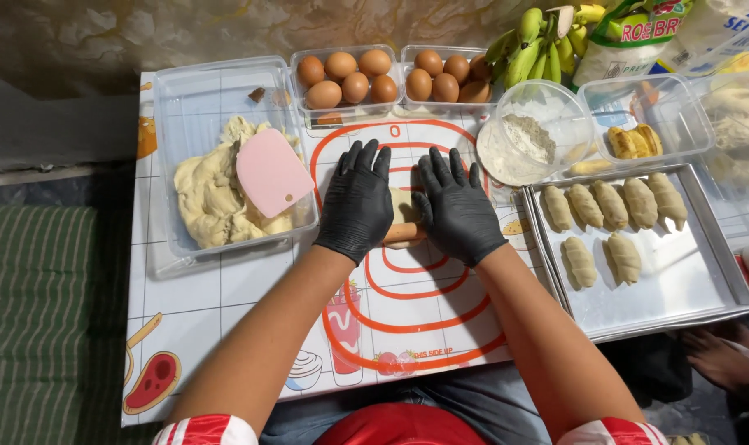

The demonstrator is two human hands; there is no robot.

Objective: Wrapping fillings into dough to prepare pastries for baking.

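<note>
Now left hand (357,202), right hand (457,208) flat, palms down on rolling pin (403,233).

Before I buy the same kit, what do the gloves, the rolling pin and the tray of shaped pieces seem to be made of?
Gloves, seen on the left hand and right hand: thin black rubbery material, probably nitrile or latex, with a faint sheen. Rolling pin: probably bare wood, matte tan, mostly hidden. Tray: metal, likely aluminium, pale grey and reflective.
</note>
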